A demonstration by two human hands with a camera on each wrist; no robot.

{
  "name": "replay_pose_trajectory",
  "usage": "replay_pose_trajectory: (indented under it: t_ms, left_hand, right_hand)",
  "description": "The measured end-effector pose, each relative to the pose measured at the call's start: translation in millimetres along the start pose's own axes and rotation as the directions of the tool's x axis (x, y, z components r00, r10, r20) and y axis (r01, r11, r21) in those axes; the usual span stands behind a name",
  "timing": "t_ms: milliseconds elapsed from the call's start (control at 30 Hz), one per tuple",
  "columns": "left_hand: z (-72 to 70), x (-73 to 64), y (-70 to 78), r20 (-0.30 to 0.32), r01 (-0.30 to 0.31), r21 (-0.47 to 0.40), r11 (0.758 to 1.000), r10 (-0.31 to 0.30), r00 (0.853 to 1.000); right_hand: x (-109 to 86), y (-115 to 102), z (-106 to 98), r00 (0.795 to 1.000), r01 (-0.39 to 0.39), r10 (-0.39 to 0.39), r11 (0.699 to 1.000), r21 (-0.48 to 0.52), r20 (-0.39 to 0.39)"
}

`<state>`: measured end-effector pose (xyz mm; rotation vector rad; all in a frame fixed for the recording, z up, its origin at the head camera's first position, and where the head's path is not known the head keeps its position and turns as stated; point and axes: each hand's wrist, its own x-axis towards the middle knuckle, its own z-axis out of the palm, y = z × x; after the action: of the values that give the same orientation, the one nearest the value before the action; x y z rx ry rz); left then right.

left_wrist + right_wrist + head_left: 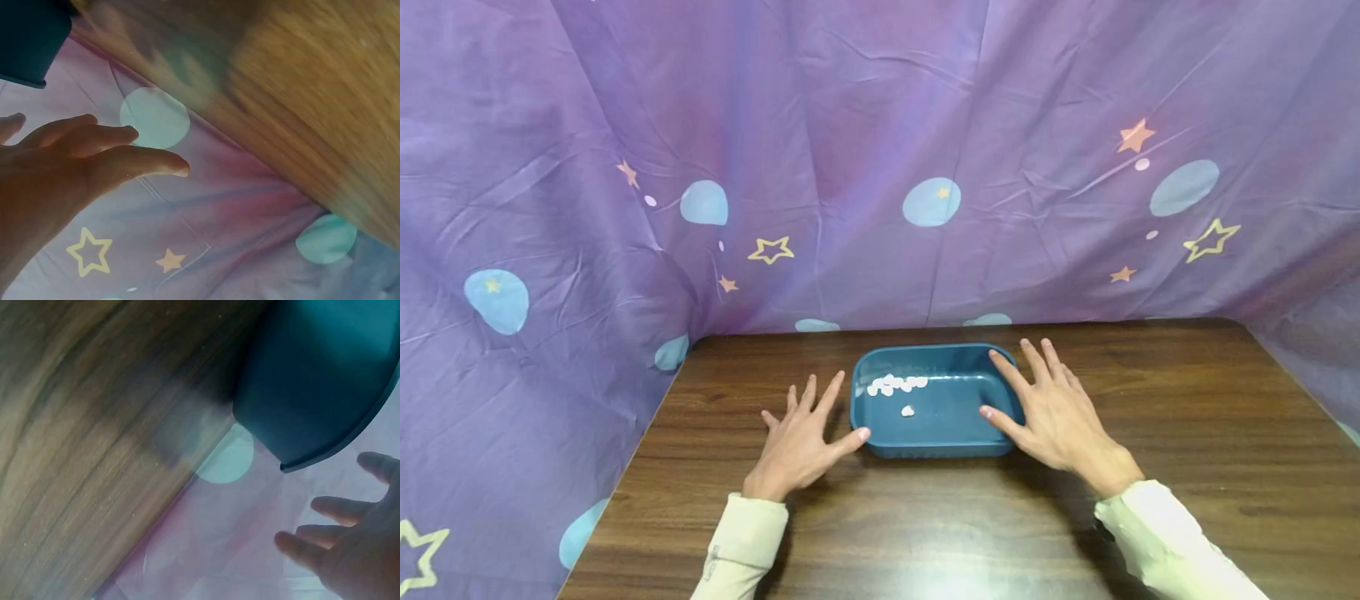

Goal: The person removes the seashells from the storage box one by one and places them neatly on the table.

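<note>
A blue rectangular basin with rounded corners stands on the wooden table. Small white pieces lie in a cluster at its left inside, and one more white piece sits apart, nearer the front. My left hand is spread at the basin's left side, its thumb tip right at the front left corner. On the other side my right hand has its fingers spread, with thumb and index finger overlapping the right rim in the head view. Both wrist views show straight, separated fingers beside the dark basin wall.
The brown wooden table has its far edge just behind the basin. Beyond it hangs a purple curtain printed with stars and blue spots, which also runs down the left side. Light glares off the table's front middle.
</note>
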<state>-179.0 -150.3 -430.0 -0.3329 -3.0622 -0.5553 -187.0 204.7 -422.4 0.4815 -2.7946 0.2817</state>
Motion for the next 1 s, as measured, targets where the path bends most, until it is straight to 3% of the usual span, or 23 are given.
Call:
replay_pose_trajectory:
  t_ms: [200,467,767,1000]
  left_hand:
    - [-0.5,2.0,1.3,0.038,-0.029,-0.135,0.99,0.034,0.999]
    - [-2.6,1.2,1.1,0.065,-0.056,-0.327,0.943,0.081,0.995]
    - [0.1,3.2,4.6,0.037,-0.125,-0.361,0.924,0.148,0.988]
    - [2.8,5.0,5.9,0.01,-0.169,-0.428,0.888,0.192,0.981]
  right_hand:
    - [5.0,-3.7,2.2,0.994,0.083,-0.079,0.994,0.067,-0.07]
    - [7.2,-9.5,4.8,0.994,0.1,-0.091,0.986,0.136,-0.066]
    - [9.5,-20.1,7.6,0.994,0.112,-0.108,0.974,0.198,-0.035]
    - [11.8,-25.6,10.2,0.993,0.116,-0.115,0.97,0.213,-0.016]
